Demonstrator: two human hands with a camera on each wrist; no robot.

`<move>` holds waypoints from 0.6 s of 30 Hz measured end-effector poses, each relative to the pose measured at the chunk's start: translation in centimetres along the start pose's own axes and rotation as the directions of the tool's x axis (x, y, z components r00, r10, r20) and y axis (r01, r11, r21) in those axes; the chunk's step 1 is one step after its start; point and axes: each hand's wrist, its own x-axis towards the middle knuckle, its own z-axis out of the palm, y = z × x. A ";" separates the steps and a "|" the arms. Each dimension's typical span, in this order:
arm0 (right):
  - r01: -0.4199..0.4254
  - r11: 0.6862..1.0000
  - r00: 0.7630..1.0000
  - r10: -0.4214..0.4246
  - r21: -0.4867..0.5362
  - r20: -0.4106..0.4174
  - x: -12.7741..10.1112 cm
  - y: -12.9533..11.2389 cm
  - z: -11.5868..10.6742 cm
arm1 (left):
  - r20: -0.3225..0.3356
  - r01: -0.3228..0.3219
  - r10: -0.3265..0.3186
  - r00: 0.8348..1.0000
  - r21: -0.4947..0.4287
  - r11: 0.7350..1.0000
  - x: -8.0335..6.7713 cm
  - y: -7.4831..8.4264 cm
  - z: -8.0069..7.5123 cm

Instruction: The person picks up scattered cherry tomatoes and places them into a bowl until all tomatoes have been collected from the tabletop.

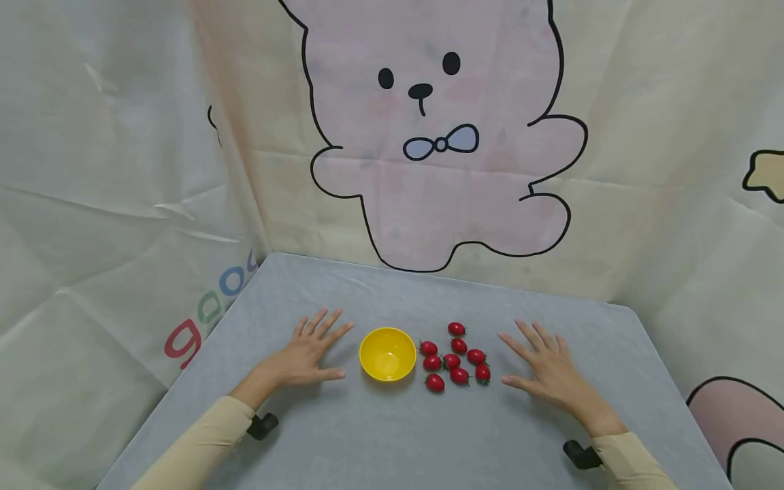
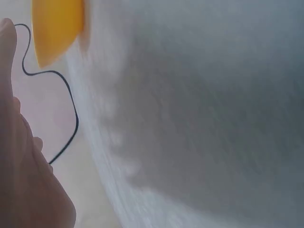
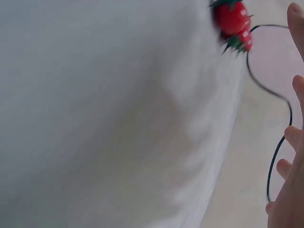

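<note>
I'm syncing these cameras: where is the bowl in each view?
Head: the bowl is below centre, between the left hand and the tomatoes.
Left wrist: upper left, cut off by the top edge.
Right wrist: not in it.
Shared landmark: the gray table.

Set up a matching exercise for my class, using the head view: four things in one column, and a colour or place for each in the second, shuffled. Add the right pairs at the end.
Column one
1. bowl
2. tomatoes
3. left hand
4. right hand

Column two
A. to the right of the tomatoes, not touching them
B. red with green tops
C. to the left of the bowl, not touching it
D. yellow

Right pairs: 1-D, 2-B, 3-C, 4-A
</note>
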 end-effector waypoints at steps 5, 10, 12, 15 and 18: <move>0.002 0.992 0.999 -0.007 0.123 0.038 4.8 -1.6 0.5 | 0.013 -0.004 0.004 1.000 -0.035 0.999 1.3 1.3 0.4; -0.064 0.992 0.998 0.062 0.108 0.030 9.5 -2.4 2.5 | 0.054 -0.002 0.006 0.999 -0.064 0.998 3.2 3.1 0.5; -0.105 0.988 0.994 0.103 0.110 0.028 10.6 -2.6 3.3 | 0.068 -0.009 0.016 0.998 -0.089 0.996 3.7 3.8 0.8; -0.154 0.979 0.988 0.152 0.136 0.024 11.3 -3.0 4.3 | 0.086 -0.008 0.018 0.996 -0.113 0.994 4.0 4.4 1.2; -0.187 0.971 0.982 0.187 0.146 0.011 11.5 -3.2 4.8 | 0.079 0.002 0.007 0.997 -0.119 0.993 4.0 4.6 1.7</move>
